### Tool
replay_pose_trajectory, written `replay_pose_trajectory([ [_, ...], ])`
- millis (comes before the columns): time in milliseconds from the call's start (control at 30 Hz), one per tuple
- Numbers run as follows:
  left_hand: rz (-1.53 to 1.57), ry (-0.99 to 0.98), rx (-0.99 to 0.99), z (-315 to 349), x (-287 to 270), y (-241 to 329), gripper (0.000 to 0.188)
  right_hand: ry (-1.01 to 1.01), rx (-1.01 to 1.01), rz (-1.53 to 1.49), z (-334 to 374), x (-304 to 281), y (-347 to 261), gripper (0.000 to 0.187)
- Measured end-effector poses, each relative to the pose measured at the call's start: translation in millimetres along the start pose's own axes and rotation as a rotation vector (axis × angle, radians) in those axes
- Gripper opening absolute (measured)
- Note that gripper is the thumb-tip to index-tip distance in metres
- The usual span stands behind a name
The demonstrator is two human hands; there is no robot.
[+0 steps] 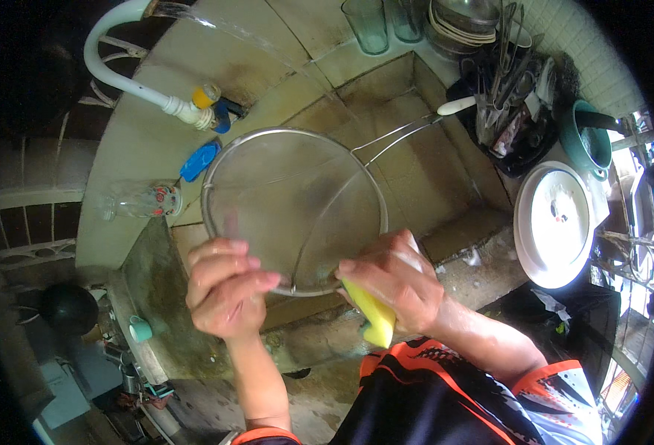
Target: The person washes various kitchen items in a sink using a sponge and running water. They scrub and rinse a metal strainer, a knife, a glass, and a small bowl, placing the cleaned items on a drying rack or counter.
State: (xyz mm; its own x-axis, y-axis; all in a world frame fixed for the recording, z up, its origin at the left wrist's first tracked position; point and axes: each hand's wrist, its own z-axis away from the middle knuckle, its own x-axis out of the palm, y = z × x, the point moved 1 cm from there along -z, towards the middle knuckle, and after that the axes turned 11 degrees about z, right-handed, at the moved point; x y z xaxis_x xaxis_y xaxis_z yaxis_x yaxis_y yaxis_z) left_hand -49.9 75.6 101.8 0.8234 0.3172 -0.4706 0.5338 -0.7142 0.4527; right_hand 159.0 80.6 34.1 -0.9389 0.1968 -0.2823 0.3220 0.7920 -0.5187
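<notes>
Head view: the right hand (405,289), nearest the wearer, is closed on a yellow sponge (373,317), pinching it between thumb and fingers at the lower right rim of the strainer (294,196). The left hand (227,300) is curled at the lower left rim; one fingertip shows dimly through the mesh with the other fingers in front, so the rim appears pinched, though grip force cannot be determined. The strainer is tilted above the near-left part of the sink (434,174), its white-ended handle (457,106) extending to the far right beside a black utensil basket (516,169). Caution: wet fingers may lose the rim, dropping the strainer into the sink; a twist of the rim could swing the handle into the basket and dislodge utensils. Excess sponge pressure could deform the mesh. A wide elbow movement to the left could topple the clear glass container (145,201) on the table (138,159). Markings: that container carries a red and dark print, and the white plate (557,222) a small dark motif; neither is legible as text. Beyond, the white faucet (123,81) discharges water, and the drinking glass (366,28) shows no discernible label.
</notes>
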Motion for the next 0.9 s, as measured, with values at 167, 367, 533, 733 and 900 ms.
replay_pose_trajectory([
  [167, -0.016, -0.061, 0.103, -7.4, -7.0, 32.3, 0.013, -0.043, -0.157, 0.039, -7.5, -10.7, -7.2, 0.032],
  [367, -0.078, -0.279, 0.142, -9.7, -17.0, 67.9, 0.018, 0.028, -0.267, 0.072, 1.5, -15.7, -18.1, 0.021],
  [533, -0.105, -0.436, 0.166, -9.2, -29.3, 81.0, 0.013, -0.02, -0.215, 0.016, 19.5, -12.2, -22.0, 0.02],
  [733, -0.341, -0.458, 0.17, 6.4, -33.7, 102.0, 0.005, -0.06, -0.195, 0.005, 29.6, -1.7, -25.4, 0.019],
  [900, -0.427, -0.334, 0.667, 14.6, -34.5, 102.5, 0.01, 0.059, -0.242, 0.062, 21.4, -3.7, -29.6, 0.018],
])
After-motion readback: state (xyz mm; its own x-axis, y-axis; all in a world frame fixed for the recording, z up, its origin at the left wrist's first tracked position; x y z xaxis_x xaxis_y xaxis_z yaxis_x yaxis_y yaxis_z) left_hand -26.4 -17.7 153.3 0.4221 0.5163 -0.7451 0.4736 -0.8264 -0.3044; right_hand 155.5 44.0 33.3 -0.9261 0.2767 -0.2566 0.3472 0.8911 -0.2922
